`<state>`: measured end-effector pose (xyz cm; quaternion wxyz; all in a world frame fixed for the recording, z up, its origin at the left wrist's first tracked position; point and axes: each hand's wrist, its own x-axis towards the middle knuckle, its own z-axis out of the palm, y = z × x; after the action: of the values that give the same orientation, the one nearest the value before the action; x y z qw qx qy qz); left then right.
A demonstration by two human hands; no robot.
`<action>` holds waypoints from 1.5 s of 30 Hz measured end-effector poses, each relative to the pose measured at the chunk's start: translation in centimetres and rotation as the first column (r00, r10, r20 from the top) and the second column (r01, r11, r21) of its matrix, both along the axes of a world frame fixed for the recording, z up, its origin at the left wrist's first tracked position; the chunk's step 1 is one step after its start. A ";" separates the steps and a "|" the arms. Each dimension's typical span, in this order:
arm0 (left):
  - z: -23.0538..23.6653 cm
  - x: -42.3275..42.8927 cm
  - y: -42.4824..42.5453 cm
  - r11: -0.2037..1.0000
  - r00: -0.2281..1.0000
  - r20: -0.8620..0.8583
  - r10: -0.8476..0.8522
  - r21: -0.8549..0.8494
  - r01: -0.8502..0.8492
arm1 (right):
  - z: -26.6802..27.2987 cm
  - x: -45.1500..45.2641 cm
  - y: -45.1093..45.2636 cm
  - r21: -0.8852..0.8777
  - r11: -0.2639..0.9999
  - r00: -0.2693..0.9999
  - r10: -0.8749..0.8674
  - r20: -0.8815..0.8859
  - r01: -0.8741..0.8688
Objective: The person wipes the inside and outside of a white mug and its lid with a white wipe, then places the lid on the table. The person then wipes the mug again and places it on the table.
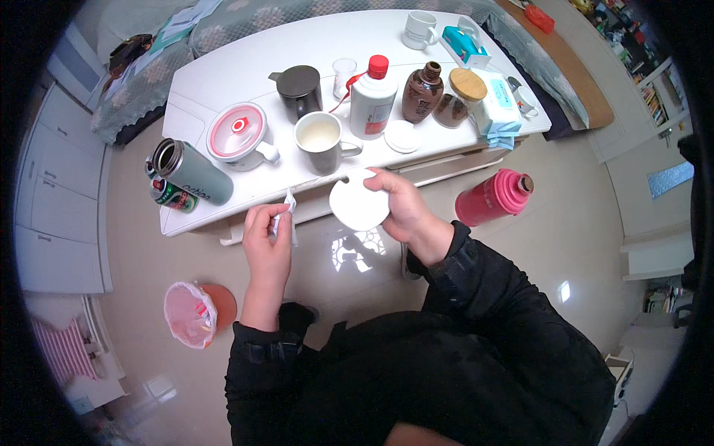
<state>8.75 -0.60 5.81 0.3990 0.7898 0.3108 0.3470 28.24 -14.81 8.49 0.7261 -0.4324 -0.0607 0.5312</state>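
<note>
My left hand [266, 237] pinches a crumpled white tissue [291, 214] just off the table's front edge. To its right, my right hand [404, 209] holds a flat, round white lid [358, 204] with a small notch in its rim. Behind them on the white table [223, 64] stands an open ceramic mug [328, 161] with pale contents. A lidded bowl [237, 131] with a pink-rimmed cover is left of the mug, and a dark lidded mug [299, 83] is behind it. A white bottle [372, 106] with a red cap and a second white round lid [401, 136] are at its right.
A grey-green flask [201, 178] and a green can [178, 197] stand at the table's left end. A brown bottle [422, 97], wood-lidded jar [458, 97] and wipes pack [498, 106] are at the right. On the floor are a pink flask [488, 200] and a lined bin [223, 305].
</note>
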 end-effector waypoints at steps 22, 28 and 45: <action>-0.1 1.0 -1.3 0.996 0.996 0.014 -0.085 0.014 0.085 | -3.9 12.3 -2.5 -0.173 0.851 0.864 -0.462 0.202 0.495; -0.1 0.9 -1.3 0.994 0.995 -0.004 -0.101 0.035 0.101 | -5.0 12.6 -1.7 -0.162 0.867 0.876 -0.436 0.209 0.470; 0.0 0.8 -1.2 0.994 0.996 -0.015 -0.093 0.054 0.094 | -4.6 17.8 -7.1 -0.319 0.811 0.859 -0.385 0.339 0.490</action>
<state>9.52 -1.80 5.82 0.3910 0.8163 0.2663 0.3314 46.00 -21.89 3.91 0.7128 -0.6370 0.0555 0.2882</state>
